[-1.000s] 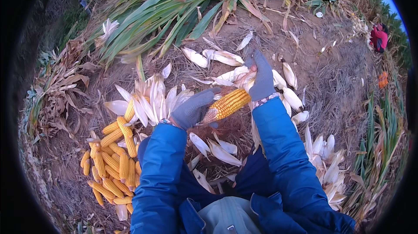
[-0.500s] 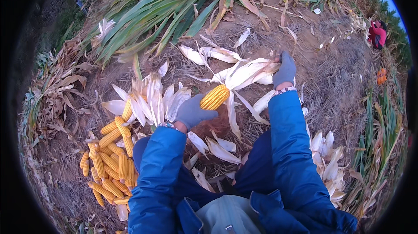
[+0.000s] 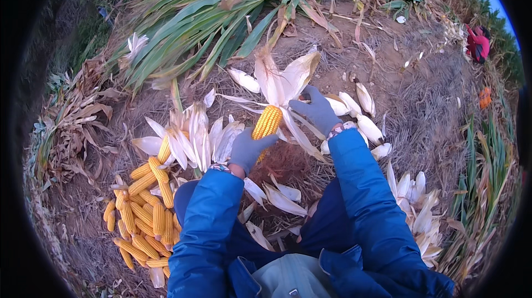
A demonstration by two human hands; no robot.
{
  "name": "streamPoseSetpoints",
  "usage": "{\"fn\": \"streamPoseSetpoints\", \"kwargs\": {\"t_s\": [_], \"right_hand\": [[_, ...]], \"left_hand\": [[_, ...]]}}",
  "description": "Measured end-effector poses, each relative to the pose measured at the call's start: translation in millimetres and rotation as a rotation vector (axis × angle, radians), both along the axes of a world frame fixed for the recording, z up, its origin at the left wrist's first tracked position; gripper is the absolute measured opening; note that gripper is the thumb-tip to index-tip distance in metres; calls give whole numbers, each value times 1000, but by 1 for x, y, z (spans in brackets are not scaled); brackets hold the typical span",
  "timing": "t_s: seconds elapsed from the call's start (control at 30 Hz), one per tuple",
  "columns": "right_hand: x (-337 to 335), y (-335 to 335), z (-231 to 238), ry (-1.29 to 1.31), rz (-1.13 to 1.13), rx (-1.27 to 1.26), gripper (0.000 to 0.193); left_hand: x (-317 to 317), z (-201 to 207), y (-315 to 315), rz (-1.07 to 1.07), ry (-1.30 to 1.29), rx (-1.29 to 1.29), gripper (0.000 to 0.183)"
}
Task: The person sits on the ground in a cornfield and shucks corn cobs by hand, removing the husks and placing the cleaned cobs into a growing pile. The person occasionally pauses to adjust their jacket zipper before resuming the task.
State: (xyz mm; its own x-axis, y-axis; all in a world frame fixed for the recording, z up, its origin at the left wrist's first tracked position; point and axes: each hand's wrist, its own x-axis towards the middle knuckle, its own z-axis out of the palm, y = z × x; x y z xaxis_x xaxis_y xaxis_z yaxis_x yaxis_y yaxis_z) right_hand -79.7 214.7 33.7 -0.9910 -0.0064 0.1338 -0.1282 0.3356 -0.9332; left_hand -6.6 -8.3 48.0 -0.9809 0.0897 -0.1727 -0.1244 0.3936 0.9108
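Bare yellow corn cobs (image 3: 159,220) lie piled leftmost. The grey-gloved left hand (image 3: 247,149), grip closed, holds a yellow kernelled cob (image 3: 268,121), pale papery husk (image 3: 277,83) splayed from its far end. The grey-gloved right hand (image 3: 317,111), grip half-curled, is at the husk; whether holding it, I cannot tell. Pale husk-wrapped ears (image 3: 369,129) lie beyond.

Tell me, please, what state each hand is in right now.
Left hand: closed around the corn cob.
Right hand: partly curled by the peeled-back husk; whether it holds any cannot be told.
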Motion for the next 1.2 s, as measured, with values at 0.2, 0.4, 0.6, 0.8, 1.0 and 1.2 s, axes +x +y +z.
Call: {"fn": "streamPoseSetpoints", "kwargs": {"t_s": [0.2,0.4,0.6,0.8,1.0,1.2], "right_hand": [[-1,4,18,-204,-117,-484,28],[3,16,28,-275,-81,-512,24],[-11,30,-6,407,-197,177,25],[36,-23,51,-568,483,-82,41],[27,-38,29,-424,341,-502,53],[11,-35,12,-413,77,-864,42]], "left_hand": [[3,-14,-2,-22,-151,402,49],[7,-5,-3,-19,-185,512,37],[3,-17,4,126,-34,425,43],[-7,-41,1,230,112,308,43],[2,-10,5,136,-223,774,42],[16,11,11,-81,-452,858,36]]}}
